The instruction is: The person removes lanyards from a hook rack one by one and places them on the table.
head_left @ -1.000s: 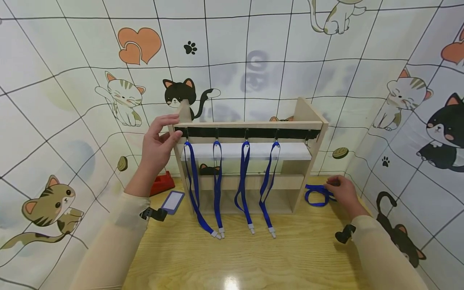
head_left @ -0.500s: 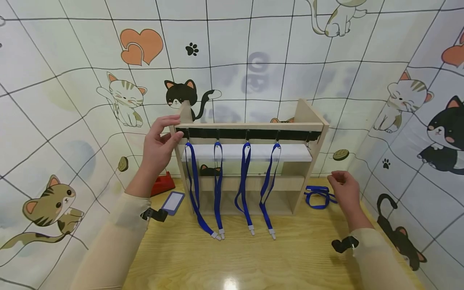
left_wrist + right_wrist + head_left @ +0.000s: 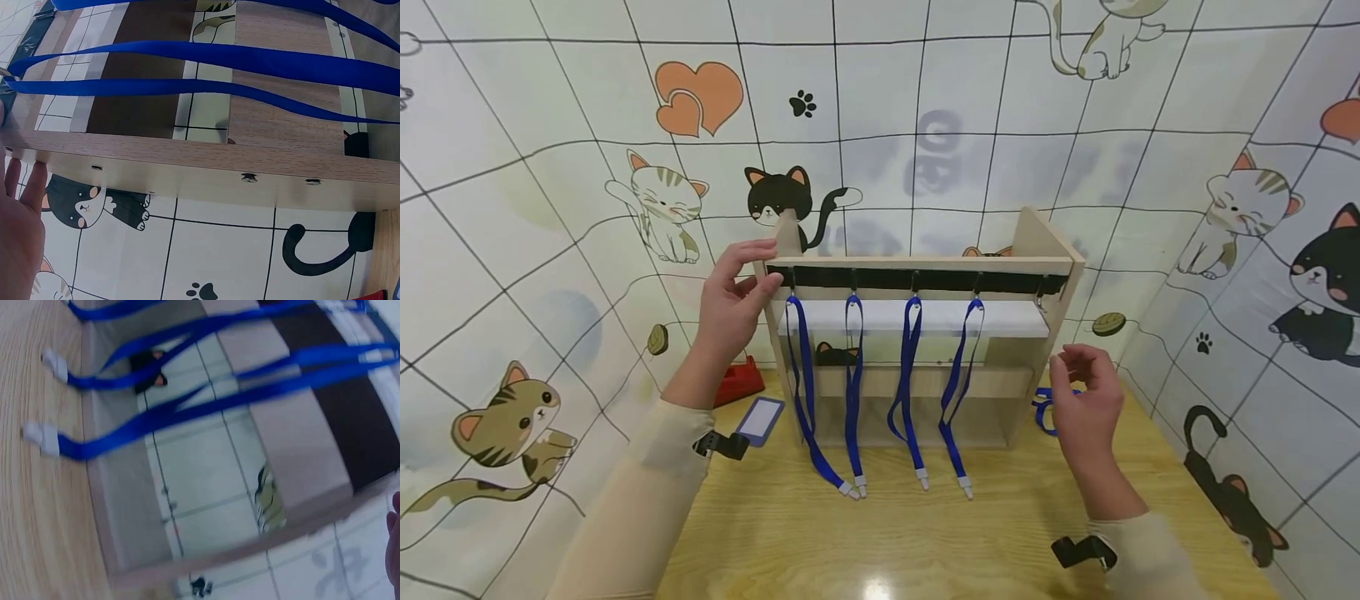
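A wooden rack [image 3: 917,262] stands at the back of the table, with a black strip [image 3: 917,277] of hooks along its top rail. Several blue lanyards [image 3: 852,392] hang from the hooks, and the rightmost hook [image 3: 1039,292] is bare. My left hand [image 3: 760,265] grips the rack's top left corner, thumb on the front and fingers over the top. In the left wrist view, the left hand's fingers [image 3: 25,184] lie against the rack's side panel [image 3: 187,169]. My right hand [image 3: 1067,367] hovers by the rack's right side, fingers loosely curled and empty. One loose blue lanyard [image 3: 1043,412] lies behind it.
A red tape dispenser [image 3: 737,379] and a blue-edged badge holder [image 3: 758,419] lie left of the rack. The wooden table [image 3: 880,533] stretches toward me. Cat-patterned walls close in behind and on both sides. The right wrist view is blurred, showing the hanging lanyards [image 3: 187,406].
My right hand has let go of the loose lanyard on the table, then risen and moved left toward the rack's right side. The left hand has stayed on the corner.
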The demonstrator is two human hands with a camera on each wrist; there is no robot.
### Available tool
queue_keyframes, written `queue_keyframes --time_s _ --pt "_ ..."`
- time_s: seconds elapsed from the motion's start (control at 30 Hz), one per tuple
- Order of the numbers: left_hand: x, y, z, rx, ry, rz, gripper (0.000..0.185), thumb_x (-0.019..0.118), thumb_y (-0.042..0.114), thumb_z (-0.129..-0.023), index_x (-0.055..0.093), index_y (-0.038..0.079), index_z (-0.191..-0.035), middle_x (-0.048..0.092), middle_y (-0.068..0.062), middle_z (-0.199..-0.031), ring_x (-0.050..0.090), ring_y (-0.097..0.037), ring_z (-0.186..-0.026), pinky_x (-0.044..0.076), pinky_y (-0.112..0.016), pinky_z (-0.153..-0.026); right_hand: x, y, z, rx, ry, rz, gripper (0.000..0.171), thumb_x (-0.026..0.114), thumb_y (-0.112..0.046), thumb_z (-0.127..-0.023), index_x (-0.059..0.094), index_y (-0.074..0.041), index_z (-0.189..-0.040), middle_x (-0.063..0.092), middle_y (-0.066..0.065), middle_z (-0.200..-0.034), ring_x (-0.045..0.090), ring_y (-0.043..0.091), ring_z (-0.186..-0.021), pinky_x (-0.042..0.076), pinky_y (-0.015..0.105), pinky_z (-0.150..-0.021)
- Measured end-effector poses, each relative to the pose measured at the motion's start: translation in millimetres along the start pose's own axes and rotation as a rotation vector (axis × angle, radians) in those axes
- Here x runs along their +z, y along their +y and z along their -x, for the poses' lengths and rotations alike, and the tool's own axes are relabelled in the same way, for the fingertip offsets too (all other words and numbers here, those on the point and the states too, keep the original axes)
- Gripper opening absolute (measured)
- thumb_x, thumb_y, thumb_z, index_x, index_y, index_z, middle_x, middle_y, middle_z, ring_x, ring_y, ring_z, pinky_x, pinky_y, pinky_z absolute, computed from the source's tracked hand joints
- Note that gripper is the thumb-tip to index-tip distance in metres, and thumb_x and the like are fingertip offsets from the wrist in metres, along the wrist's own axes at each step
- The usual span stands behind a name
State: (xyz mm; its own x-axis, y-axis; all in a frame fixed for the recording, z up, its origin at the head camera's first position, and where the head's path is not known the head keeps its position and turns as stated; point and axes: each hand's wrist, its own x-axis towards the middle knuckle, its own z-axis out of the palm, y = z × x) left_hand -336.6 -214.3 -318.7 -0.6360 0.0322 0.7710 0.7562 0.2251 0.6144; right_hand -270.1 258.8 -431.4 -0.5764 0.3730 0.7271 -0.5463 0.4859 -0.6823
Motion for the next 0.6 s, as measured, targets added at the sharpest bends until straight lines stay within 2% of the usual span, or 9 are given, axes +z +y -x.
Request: queue_keyframes --time_s 0.03,0.13,0.23,0.27,0.33,0.43,0.6 --pt "0.4 0.0 -0.1 0.000 0.000 0.001 0.032 0.073 0.000 -0.105 0.069 0.000 -0.137 0.064 -0.006 -0.152 0.057 -0.024 -0.144 0.057 -0.027 -0.107 4 -12 1 -0.043 -0.019 -0.012 0.022 0.071 0.008 -0.103 0.066 0.012 -0.124 0.067 0.016 -0.106 0.060 0.002 -0.092 0.048 0.016 -0.084" --pt "1.2 -0.6 -1.0 0.007 0.001 0.007 0.031 0.073 -0.001 -0.105 0.069 -0.001 -0.136 0.064 -0.007 -0.152 0.057 -0.025 -0.144 0.057 -0.028 -0.108 17 -30 5 -0.146 -0.074 -0.035 0.032 0.076 0.015 -0.094 0.065 0.014 -0.124 0.065 0.021 -0.107 0.063 0.015 -0.091 0.049 0.017 -0.082" --pt "2.1 -0.4 -1.9 0.008 -0.001 0.008 0.031 0.073 -0.001 -0.105 0.070 0.000 -0.136 0.064 -0.007 -0.151 0.057 -0.025 -0.144 0.057 -0.028 -0.108 31 -31 7 -0.207 -0.124 -0.029 0.046 0.083 0.011 -0.091 0.065 0.009 -0.133 0.063 0.022 -0.114 0.063 0.028 -0.091 0.050 0.022 -0.083" --pt "2.1 -0.7 -2.3 0.010 0.000 0.010 0.031 0.073 -0.001 -0.105 0.070 0.000 -0.136 0.064 -0.007 -0.151 0.057 -0.025 -0.143 0.057 -0.028 -0.108 36 -31 6 -0.213 -0.138 -0.024 0.049 0.084 0.008 -0.091 0.064 0.007 -0.136 0.062 0.022 -0.116 0.063 0.031 -0.092 0.050 0.023 -0.083" --pt "2.0 -0.4 -2.9 0.011 0.002 0.013 0.031 0.073 -0.001 -0.105 0.070 0.001 -0.136 0.064 -0.007 -0.151 0.057 -0.024 -0.143 0.058 -0.027 -0.107 45 -37 6 -0.214 -0.155 -0.021 0.055 0.086 0.002 -0.092 0.062 0.003 -0.142 0.062 0.021 -0.121 0.064 0.029 -0.096 0.050 0.024 -0.085" --pt "1.6 0.1 -3.3 0.014 0.001 0.011 0.032 0.073 -0.002 -0.105 0.071 0.002 -0.136 0.064 -0.008 -0.151 0.058 -0.024 -0.142 0.058 -0.026 -0.105 57 -45 5 -0.178 -0.159 -0.018 0.060 0.087 -0.004 -0.094 0.060 -0.001 -0.147 0.062 0.019 -0.124 0.064 0.028 -0.100 0.050 0.024 -0.086" --pt "0.4 0.9 -1.3 0.007 -0.001 -0.008 0.033 0.074 -0.002 -0.104 0.070 -0.001 -0.137 0.064 -0.008 -0.152 0.058 -0.023 -0.142 0.059 -0.024 -0.103 73 -55 9 -0.136 -0.156 -0.018 0.061 0.087 -0.006 -0.096 0.057 0.000 -0.149 0.059 0.022 -0.126 0.063 0.031 -0.102 0.050 0.031 -0.084"
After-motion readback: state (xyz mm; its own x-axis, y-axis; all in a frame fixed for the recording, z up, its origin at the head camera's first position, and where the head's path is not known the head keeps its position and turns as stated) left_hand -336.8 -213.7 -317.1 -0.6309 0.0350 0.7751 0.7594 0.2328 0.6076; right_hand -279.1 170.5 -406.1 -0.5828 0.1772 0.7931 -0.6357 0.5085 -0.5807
